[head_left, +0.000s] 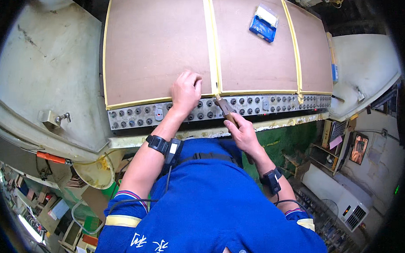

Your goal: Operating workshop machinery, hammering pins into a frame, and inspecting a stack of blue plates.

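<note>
My left hand (187,92) is over the near edge of a pinkish-brown board, its fingers curled inward. Whether they hold anything is hidden. To its right, my right hand (243,133) grips a hand tool (224,109) with a brown handle and a dark metal end. The tool's tip meets the near end of a yellow tape strip (212,50) that crosses the brown board (159,43). Just under the tip runs a metal rail (139,117) studded with rows of round dark fittings.
An open blue plastic case (263,28) lies on the board's far right part. Pale metal panels (48,56) flank it. At lower left stand a pale bucket (95,172) and an orange-handled tool (52,157). A white air-conditioner-like unit (334,193) is at lower right.
</note>
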